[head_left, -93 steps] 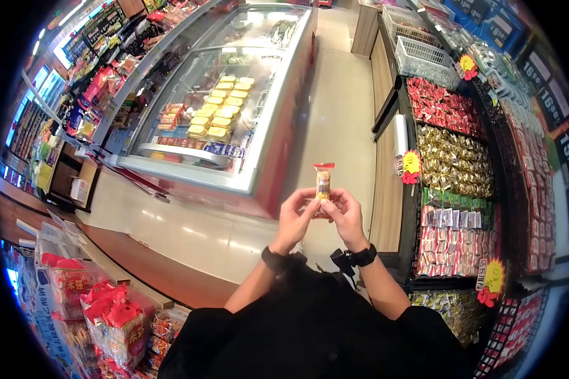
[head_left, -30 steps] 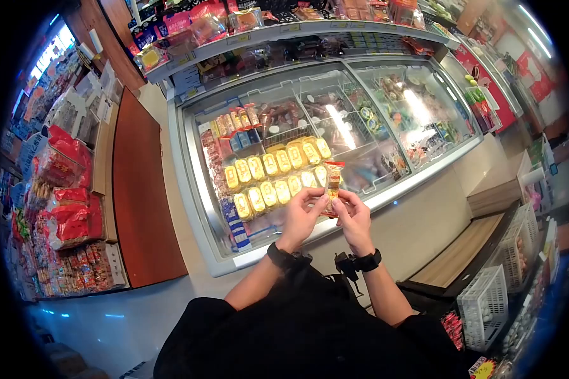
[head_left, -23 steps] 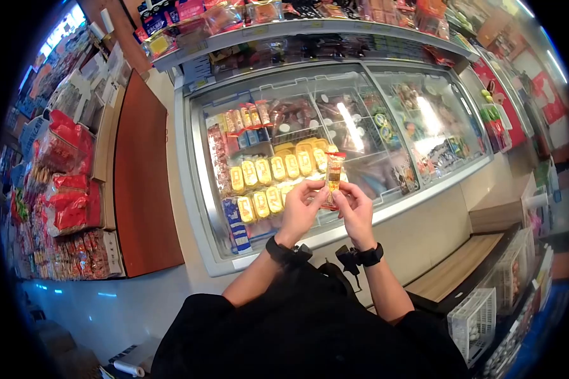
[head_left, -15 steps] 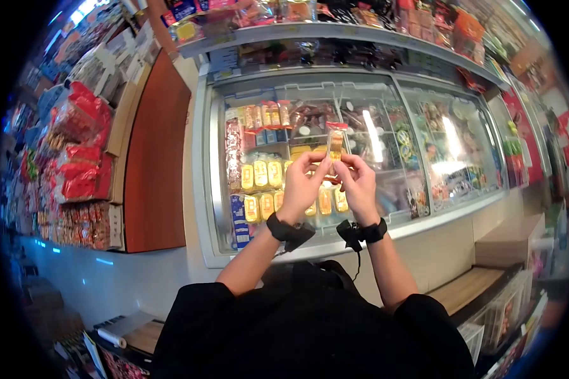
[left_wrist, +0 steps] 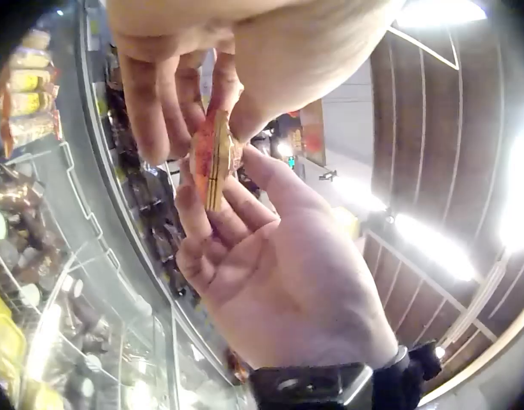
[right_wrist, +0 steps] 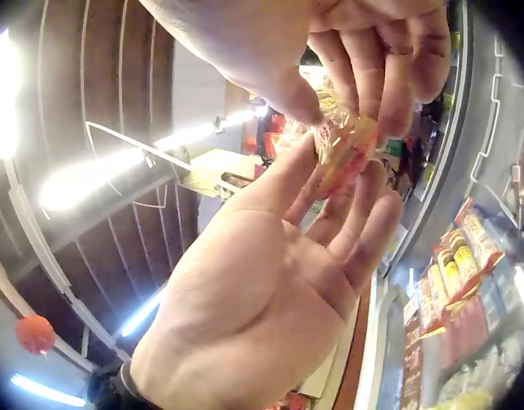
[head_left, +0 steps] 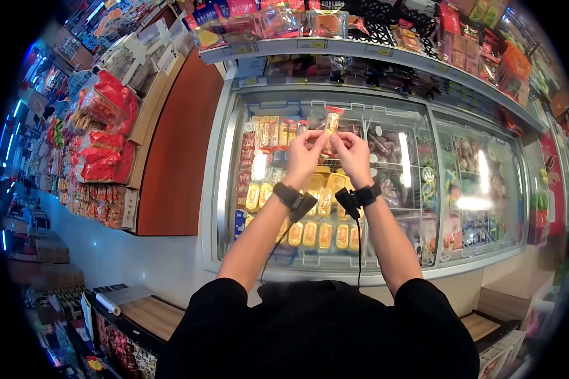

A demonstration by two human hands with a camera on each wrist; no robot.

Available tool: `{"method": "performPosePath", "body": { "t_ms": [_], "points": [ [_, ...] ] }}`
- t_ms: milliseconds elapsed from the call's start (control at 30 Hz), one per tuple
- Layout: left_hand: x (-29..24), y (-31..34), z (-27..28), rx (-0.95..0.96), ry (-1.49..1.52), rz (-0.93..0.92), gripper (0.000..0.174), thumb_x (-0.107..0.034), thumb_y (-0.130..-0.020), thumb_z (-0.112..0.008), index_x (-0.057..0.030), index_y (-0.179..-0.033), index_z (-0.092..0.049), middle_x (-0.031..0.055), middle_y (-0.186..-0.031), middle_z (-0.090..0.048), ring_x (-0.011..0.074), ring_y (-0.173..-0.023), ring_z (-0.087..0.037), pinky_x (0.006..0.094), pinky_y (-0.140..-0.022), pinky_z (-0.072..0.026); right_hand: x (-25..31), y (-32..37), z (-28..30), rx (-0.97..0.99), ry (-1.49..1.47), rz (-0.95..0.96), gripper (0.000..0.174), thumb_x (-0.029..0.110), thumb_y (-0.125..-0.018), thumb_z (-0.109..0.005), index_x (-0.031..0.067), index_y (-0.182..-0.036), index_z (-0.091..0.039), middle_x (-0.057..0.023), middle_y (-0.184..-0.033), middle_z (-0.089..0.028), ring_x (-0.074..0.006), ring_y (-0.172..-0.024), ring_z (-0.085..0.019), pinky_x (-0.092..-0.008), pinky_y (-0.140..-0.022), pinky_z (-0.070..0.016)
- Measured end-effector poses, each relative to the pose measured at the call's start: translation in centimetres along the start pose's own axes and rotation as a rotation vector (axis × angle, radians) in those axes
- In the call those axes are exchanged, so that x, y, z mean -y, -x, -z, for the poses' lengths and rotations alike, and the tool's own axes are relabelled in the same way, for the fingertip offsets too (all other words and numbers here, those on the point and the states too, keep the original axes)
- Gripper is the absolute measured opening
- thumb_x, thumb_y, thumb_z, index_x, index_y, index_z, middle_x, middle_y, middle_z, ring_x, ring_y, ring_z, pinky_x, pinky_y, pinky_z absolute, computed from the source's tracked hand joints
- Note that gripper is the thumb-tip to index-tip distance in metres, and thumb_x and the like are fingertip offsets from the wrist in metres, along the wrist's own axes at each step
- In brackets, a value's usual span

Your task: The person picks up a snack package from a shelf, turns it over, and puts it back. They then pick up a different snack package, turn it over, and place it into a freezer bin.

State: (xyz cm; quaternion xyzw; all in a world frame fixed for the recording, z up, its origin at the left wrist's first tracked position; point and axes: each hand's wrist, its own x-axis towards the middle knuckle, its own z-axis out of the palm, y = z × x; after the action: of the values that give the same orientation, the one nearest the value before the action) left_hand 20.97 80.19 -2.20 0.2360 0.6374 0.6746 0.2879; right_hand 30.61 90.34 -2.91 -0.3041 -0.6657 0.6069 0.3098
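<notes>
Both hands meet on a small wrapped snack (head_left: 333, 119) with a red top end, held upright above the freezer's glass. My left hand (head_left: 302, 156) pinches it from the left between thumb and fingers. From the other side, my right hand (head_left: 354, 155) grips its lower part the same way, thumbs close together. In the left wrist view the packet (left_wrist: 212, 162) shows edge-on, with a seam strip down it. Shiny crinkled wrapping shows on the snack (right_wrist: 346, 147) in the right wrist view. Fingers cover much of its lower part.
Beneath the hands stands a glass-topped chest freezer (head_left: 216, 208) with yellow packs (head_left: 309, 234) and red-ended packets (head_left: 270, 131) inside. A shelf (head_left: 360, 49) of bagged snacks runs behind it. At left is a brown panel (head_left: 177, 151) beside red bags (head_left: 104, 155).
The view has turned from the aisle and candy racks to face the freezer. The hands have risen and moved over the glass, both keeping hold of the snack, which has turned slightly.
</notes>
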Motion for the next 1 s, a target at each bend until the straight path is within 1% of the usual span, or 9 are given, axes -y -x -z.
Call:
{"method": "performPosePath", "body": {
  "t_ms": [67, 167, 267, 367, 400, 500, 600, 700, 1000],
  "points": [
    [0.9, -1.6, -0.2, -0.067, -0.058, 0.007, 0.027, -0.017, -0.09, -0.069, 0.0051, -0.104, -0.067, 0.0092, -0.086, -0.071, 0.013, -0.075, -0.069, 0.0263, -0.066, -0.0533, -1.6, -1.9, -0.5, 0.023, 0.001, -0.058, 0.027, 0.021, -0.091, -0.066, -0.0044, -0.099, -0.068, -0.0041, -0.078, -0.069, -0.0073, -0.07, -0.062, -0.0221, -0.061, -0.0475],
    [3.0, -3.8, -0.4, -0.175, -0.155, -0.065, 0.025, -0.016, -0.089, -0.069, 0.0057, -0.102, -0.068, 0.011, -0.084, -0.072, 0.015, -0.076, -0.07, 0.0269, -0.066, -0.0541, -1.7, -3.3, -1.1, 0.035, 0.151, -0.059, 0.029, 0.023, -0.089, -0.067, -0.0051, -0.097, -0.068, -0.0078, -0.076, -0.07, -0.009, -0.068, -0.063, -0.0244, -0.061, -0.0488],
    [8.0, -5.7, 0.3, -0.234, -0.159, -0.072, 0.024, -0.016, -0.086, -0.071, 0.0045, -0.098, -0.071, 0.0132, -0.085, -0.073, 0.0172, -0.075, -0.071, 0.0281, -0.067, -0.0541, -5.9, -5.0, -2.1, 0.049, 0.19, -0.069, 0.031, 0.024, -0.087, -0.069, -0.0055, -0.097, -0.069, -0.0109, -0.076, -0.071, -0.0101, -0.067, -0.064, -0.0267, -0.061, -0.0499],
    [10.8, -6.8, 1.2, -0.271, -0.391, -0.068, 0.025, -0.019, -0.084, -0.072, 0.0021, -0.097, -0.072, 0.0155, -0.087, -0.073, 0.0195, -0.072, -0.071, 0.0301, -0.067, -0.0535, -9.8, -6.0, -2.7, 0.072, 0.234, -0.084, 0.033, 0.025, -0.087, -0.069, -0.0055, -0.098, -0.069, -0.0114, -0.076, -0.071, -0.0124, -0.067, -0.066, -0.0276, -0.061, -0.0506],
    [11.2, -7.0, 1.3, -0.284, -0.377, -0.015, 0.024, -0.021, -0.083, -0.072, -0.0006, -0.095, -0.073, 0.017, -0.085, -0.072, 0.0257, -0.072, -0.07, 0.0341, -0.069, -0.0531, -10.0, -6.3, -3.0, 0.086, 0.243, -0.108, 0.033, 0.026, -0.087, -0.069, -0.0054, -0.098, -0.069, -0.0114, -0.076, -0.071, -0.013, -0.067, -0.066, -0.0277, -0.061, -0.0508],
    [12.2, -7.5, 2.1, -0.297, -0.628, -0.151, 0.022, -0.02, -0.083, -0.071, -0.0014, -0.093, -0.073, 0.0168, -0.083, -0.071, 0.0309, -0.075, -0.068, 0.0371, -0.071, -0.0526, -11.4, -7.1, -3.8, 0.115, 0.211, -0.148, 0.035, 0.027, -0.087, -0.069, -0.0051, -0.1, -0.069, -0.0117, -0.077, -0.071, -0.0143, -0.069, -0.068, -0.0283, -0.063, -0.052],
    [12.5, -7.7, 2.3, -0.288, -0.627, -0.099, 0.02, -0.019, -0.082, -0.071, -0.0016, -0.091, -0.073, 0.0172, -0.082, -0.07, 0.0339, -0.077, -0.067, 0.0394, -0.073, -0.0518, -11.2, -7.3, -3.9, 0.157, 0.129, -0.225, 0.036, 0.029, -0.086, -0.069, -0.0047, -0.099, -0.069, -0.0119, -0.077, -0.071, -0.0153, -0.07, -0.069, -0.0291, -0.065, -0.0524],
    [12.6, -7.9, 2.3, -0.292, -0.651, -0.102, 0.023, -0.018, -0.081, -0.071, 0.0011, -0.095, -0.072, 0.0152, -0.085, -0.072, 0.0251, -0.078, -0.069, 0.0342, -0.072, -0.0513, -11.1, -7.4, -4.3, 0.13, 0.149, -0.155, 0.031, 0.021, -0.089, -0.066, -0.0091, -0.097, -0.066, -0.0141, -0.076, -0.071, -0.0182, -0.066, -0.07, -0.029, -0.057, -0.0545],
    [12.4, -7.4, 1.6, -0.325, -0.645, -0.092, 0.018, -0.013, -0.078, -0.073, 0.0009, -0.089, -0.072, 0.0142, -0.08, -0.072, 0.0242, -0.07, -0.07, 0.0334, -0.068, -0.0521, -13.1, -7.8, -4.7, 0.103, 0.266, -0.188, 0.034, 0.028, -0.086, -0.065, -0.0046, -0.095, -0.069, -0.0164, -0.076, -0.071, -0.0226, -0.067, -0.071, -0.0326, -0.063, -0.0541]
  ]
}}
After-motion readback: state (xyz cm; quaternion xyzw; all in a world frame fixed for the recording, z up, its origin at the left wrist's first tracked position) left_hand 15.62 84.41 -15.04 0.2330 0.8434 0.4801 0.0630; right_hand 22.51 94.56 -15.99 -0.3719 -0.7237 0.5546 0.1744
